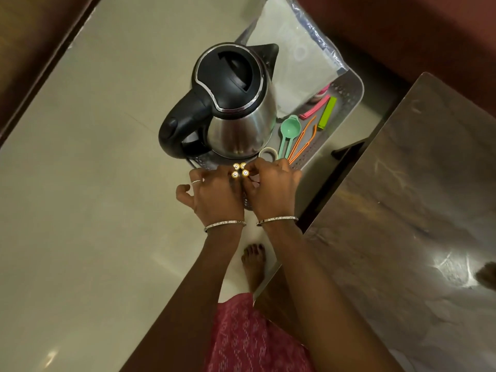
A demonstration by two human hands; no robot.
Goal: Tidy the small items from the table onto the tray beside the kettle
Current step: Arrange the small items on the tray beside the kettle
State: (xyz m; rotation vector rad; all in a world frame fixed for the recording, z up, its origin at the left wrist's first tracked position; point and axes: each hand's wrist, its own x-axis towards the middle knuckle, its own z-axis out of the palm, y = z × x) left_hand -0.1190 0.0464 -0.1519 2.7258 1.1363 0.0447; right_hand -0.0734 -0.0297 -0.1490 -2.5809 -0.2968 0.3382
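Nearest to the camera is the pink dress (pixel 252 339) of the person, and one bare foot (pixel 253 261) on the pale floor (pixel 94 157). At the right stands the dark table (pixel 402 210). Its visible top is almost bare, only one blurred dark shape lies at the far right edge (I cannot tell what it is).

Further on, both arms reach forward and down. The left hand (pixel 212 191) and the right hand (pixel 271 186) are close together, each with a bangle at the wrist. Their fingers are closed on the same small bundle of four batteries (pixel 240 170), which stand with the golden ends up. The left thumb stays out to the side. The bundle is over the near edge of the tray (pixel 349 103), but I cannot tell if it already touches it.

On the tray lie already a roll of tape (pixel 268 154), a green spoon (pixel 288 128), orange tweezers (pixel 303 140), a green clip (pixel 327 112) and a pink clip (pixel 315 108). The kettle (pixel 236 103) stands on the left part, and behind it lies a plastic packet (pixel 292 49).

In my judgement the task is near its end: most small items are placed, the batteries must still be put down and released, and maybe the unclear shape on the table remains.
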